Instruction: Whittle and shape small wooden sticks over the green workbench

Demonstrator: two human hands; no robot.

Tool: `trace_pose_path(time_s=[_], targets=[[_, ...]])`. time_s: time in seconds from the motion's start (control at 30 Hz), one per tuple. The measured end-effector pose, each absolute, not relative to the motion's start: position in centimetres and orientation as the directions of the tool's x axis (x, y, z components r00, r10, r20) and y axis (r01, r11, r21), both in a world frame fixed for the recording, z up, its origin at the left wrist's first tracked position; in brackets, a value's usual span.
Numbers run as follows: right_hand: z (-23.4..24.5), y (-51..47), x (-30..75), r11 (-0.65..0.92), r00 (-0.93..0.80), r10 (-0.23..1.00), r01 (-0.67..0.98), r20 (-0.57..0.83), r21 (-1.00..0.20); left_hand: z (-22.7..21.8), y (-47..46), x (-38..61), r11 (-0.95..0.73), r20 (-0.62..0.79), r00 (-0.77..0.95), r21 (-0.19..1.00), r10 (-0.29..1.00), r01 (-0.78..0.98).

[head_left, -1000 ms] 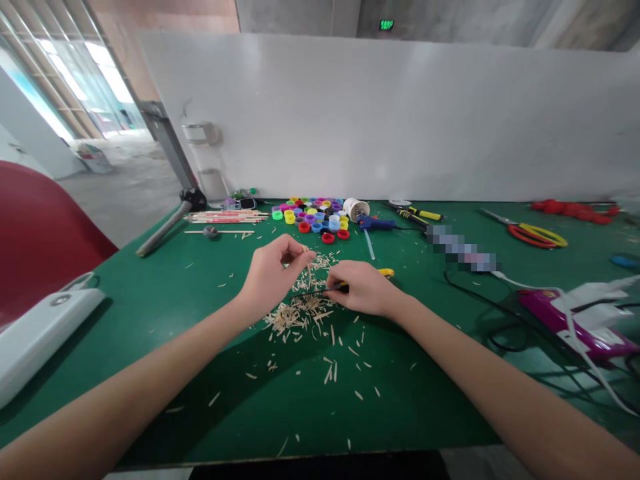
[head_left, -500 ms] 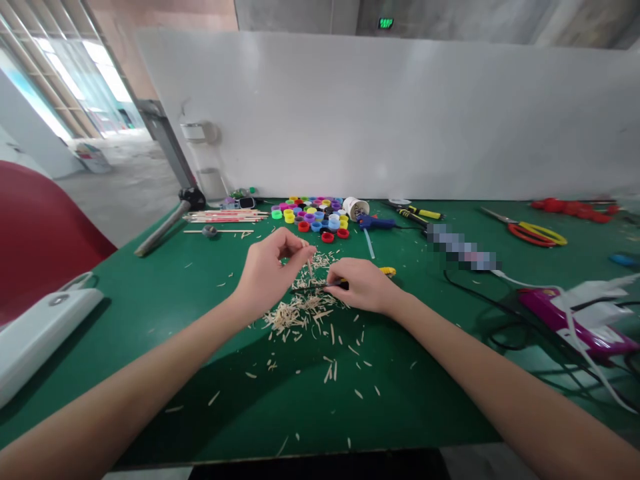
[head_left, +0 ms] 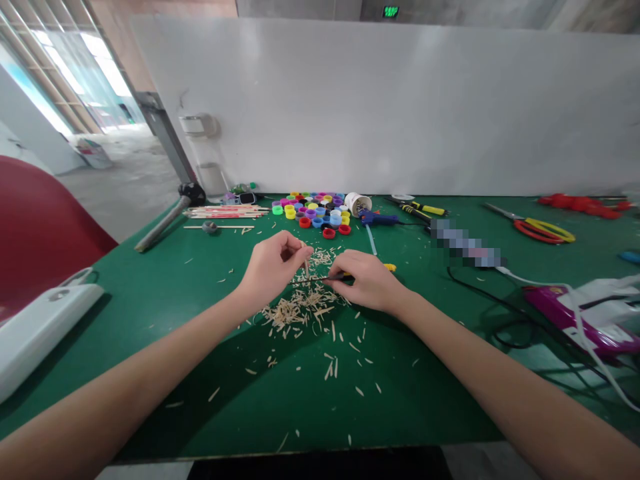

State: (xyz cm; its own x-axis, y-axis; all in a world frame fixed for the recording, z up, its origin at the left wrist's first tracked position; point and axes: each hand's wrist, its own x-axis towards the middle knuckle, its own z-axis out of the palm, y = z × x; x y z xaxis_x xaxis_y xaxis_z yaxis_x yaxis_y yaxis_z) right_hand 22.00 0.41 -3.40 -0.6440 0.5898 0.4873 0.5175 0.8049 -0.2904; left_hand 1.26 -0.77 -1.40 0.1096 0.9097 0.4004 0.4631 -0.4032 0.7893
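My left hand (head_left: 274,265) pinches a short wooden stick (head_left: 306,266) and holds it upright, its lower end over a heap of wood shavings (head_left: 300,308) on the green table (head_left: 200,347). My right hand (head_left: 364,280) is closed round a yellow-handled knife (head_left: 345,274). The knife's dark blade points left and lies against the foot of the stick. More shavings are scattered toward the table's front edge.
Coloured plastic rings (head_left: 315,213), a white cup (head_left: 358,204), a blue glue gun (head_left: 377,217), long sticks (head_left: 227,213) and a mallet (head_left: 167,217) lie at the back. Scissors (head_left: 540,229) and a purple tool (head_left: 575,310) with cables are on the right. A white device (head_left: 43,327) sits left.
Both hands stay together at the shavings heap, with the blade still at the stick. The view has tilted slightly, so everything sits a little higher in the picture.
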Motion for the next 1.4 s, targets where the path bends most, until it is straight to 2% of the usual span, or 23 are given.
trace_pose_path(time_s=[0.37,0.53,0.63,0.77,1.03,1.17,1.4], targets=[[-2.9,1.1,22.0,0.759,-0.673,0.650,0.557,0.353,-0.337,-2.3,-1.3,1.9,-0.431,0.423,0.102,0.834,0.900,0.345],[-3.2,1.2,22.0,0.745,-0.699,0.665,0.597,0.263,-0.298,0.1,-2.6,2.3,-0.544,0.543,0.087,0.791,0.835,0.281],[-3.2,1.1,21.9,0.746,-0.697,0.665,0.602,0.269,-0.285,0.5,-2.8,2.1,-0.577,0.579,0.100,0.751,0.809,0.320],[-3.3,0.8,22.1,0.749,-0.696,0.662,0.597,0.278,-0.289,-0.8,-1.7,1.7,-0.535,0.530,0.117,0.774,0.840,0.339],[-3.1,0.3,22.1,0.772,-0.637,0.635,0.546,0.438,-0.326,-2.0,-0.9,1.4,-0.444,0.448,0.101,0.784,0.888,0.434],[-2.8,0.2,21.9,0.770,-0.633,0.636,0.550,0.440,-0.323,-2.0,-1.0,1.4,-0.431,0.445,0.086,0.774,0.891,0.463],[-2.7,0.2,22.0,0.767,-0.637,0.641,0.538,0.428,-0.349,-2.3,-0.7,1.2,-0.410,0.428,0.055,0.811,0.902,0.417]])
